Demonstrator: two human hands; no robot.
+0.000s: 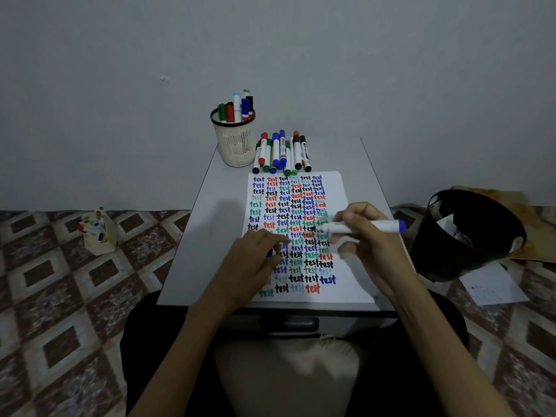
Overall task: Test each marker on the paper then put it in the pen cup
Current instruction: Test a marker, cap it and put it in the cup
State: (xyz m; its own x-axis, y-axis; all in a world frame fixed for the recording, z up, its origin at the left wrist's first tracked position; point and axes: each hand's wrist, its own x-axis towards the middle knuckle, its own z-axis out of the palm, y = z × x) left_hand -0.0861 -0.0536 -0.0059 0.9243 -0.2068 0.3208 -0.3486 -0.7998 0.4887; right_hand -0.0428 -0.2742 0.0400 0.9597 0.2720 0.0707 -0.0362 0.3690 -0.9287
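Observation:
A white paper [343, 284] covered in rows of coloured "test" words lies on the small grey table [210, 236]. My right hand [367, 236] grips a white marker with a blue end [382, 226], held sideways above the paper's right part. My left hand [255, 260] rests on the paper's left side, and a small blue piece, seemingly the cap [269, 252], shows under its fingers. A cream mesh pen cup [236, 142] with several markers stands at the table's back left. A pile of loose markers [282, 153] lies beside it, just behind the paper.
A black waste bin [469, 236] stands on the floor to the right, with a sheet of paper [493, 284] beside it. On the patterned floor to the left sits a tilted holder with markers [97, 233]. A grey wall rises behind the table.

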